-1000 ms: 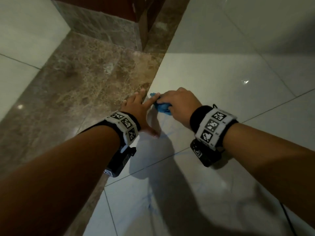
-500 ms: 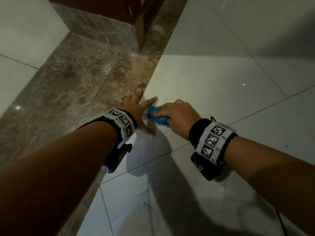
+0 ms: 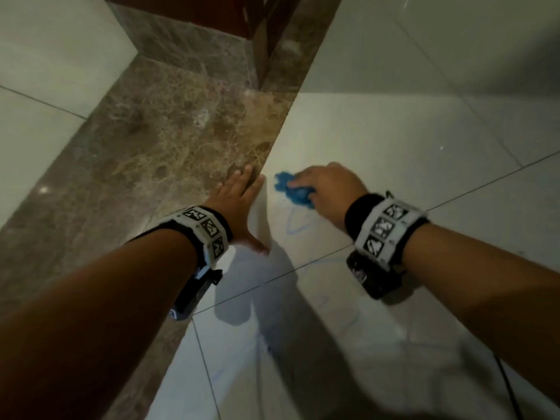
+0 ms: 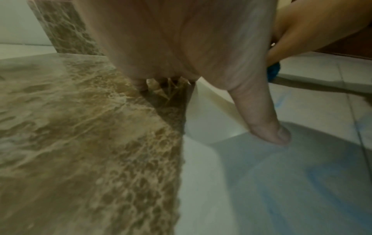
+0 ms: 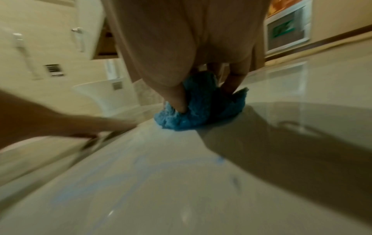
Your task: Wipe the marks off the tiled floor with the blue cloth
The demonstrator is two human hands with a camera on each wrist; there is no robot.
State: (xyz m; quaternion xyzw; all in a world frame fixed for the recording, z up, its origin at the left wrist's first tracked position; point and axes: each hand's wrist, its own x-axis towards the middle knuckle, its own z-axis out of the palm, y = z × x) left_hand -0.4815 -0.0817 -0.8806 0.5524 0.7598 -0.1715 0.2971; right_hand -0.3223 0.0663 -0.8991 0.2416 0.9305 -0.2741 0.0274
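A crumpled blue cloth [image 3: 291, 189] [image 5: 199, 109] lies on the white tiled floor [image 3: 394, 153], and my right hand [image 3: 325, 189] grips it, thumb and fingers dug into the fabric [image 5: 181, 101], pressing it down. Faint blue marks [image 3: 298, 222] [image 5: 141, 162] run across the tile just in front of the cloth, more [image 4: 326, 182] nearer me. My left hand [image 3: 239, 207] lies flat on the floor to the cloth's left, fingers straight on the brown marble strip [image 3: 169, 153], thumb [image 4: 267, 127] on the white tile. It does not touch the cloth.
A brown marble border [image 3: 91, 225] runs diagonally left of the white tiles. A marble-faced wall corner and dark wooden frame [image 3: 257, 40] stand ahead. Grout lines [image 3: 333, 256] cross the floor under my wrists. A thin black cable [image 3: 509, 389] trails at the lower right.
My right hand has slid the cloth away from the left hand, to the right. The left index finger no longer touches the cloth; the left hand now lies flat.
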